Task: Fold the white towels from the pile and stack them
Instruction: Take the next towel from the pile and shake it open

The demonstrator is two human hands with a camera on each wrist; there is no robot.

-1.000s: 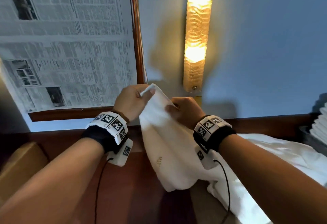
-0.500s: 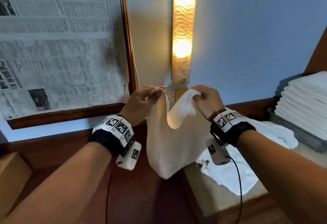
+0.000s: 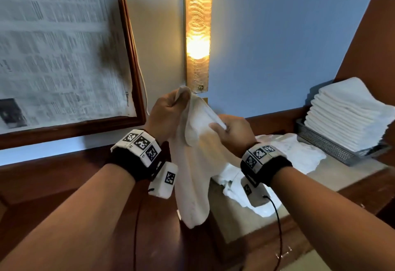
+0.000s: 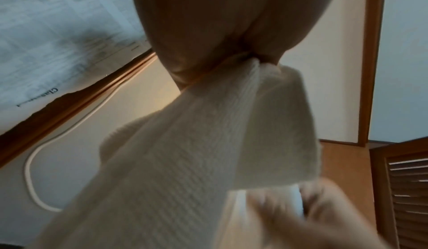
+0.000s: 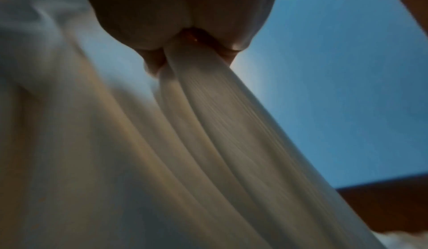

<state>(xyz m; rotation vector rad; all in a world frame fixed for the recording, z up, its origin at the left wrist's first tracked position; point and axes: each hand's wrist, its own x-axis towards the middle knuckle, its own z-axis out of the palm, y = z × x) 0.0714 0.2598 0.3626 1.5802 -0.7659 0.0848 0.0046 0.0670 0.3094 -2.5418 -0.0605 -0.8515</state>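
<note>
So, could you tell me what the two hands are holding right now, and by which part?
One white towel: the left hand pinches its top corner, and the right hand grips a bunched edge lower down.

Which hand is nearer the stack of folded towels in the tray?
The right hand. It pinches the held towel just left of the folded stack; the left hand grips the towel's other corner farther left.

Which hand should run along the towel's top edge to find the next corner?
Right hand: it pinches the towel mid-edge, lower down, while the left hand holds the raised corner as anchor.
</note>
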